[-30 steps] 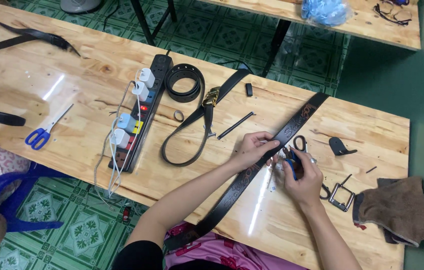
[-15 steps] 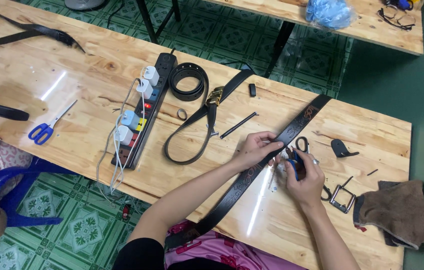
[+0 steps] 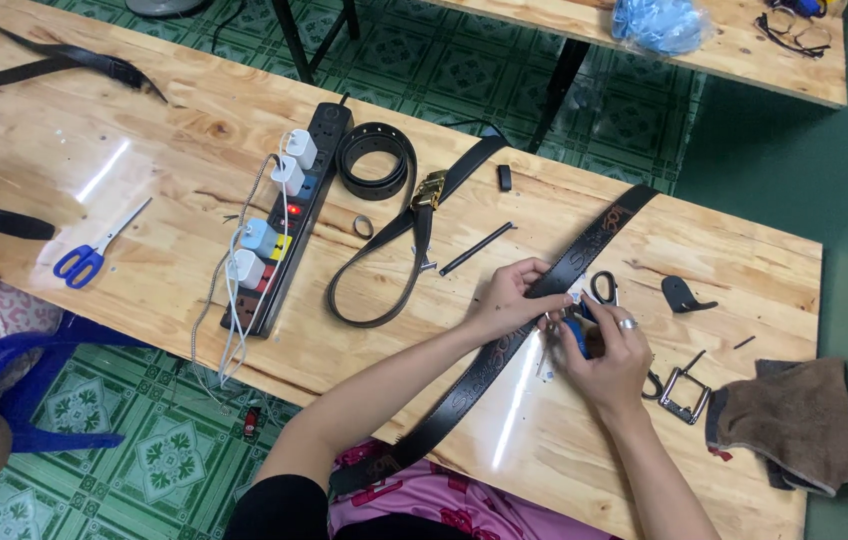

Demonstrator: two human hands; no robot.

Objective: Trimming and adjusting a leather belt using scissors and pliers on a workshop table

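Right now my left hand presses flat on the long black embossed belt lying slantwise across the wooden table, while my right hand clenches a small blue-handled tool beside it, black scissors just beyond

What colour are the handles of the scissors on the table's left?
Blue handles on the scissors, clearest in the head view.

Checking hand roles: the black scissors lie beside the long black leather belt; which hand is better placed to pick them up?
Right hand: the black scissors lie just beyond it, while the left hand pins the long black leather belt.
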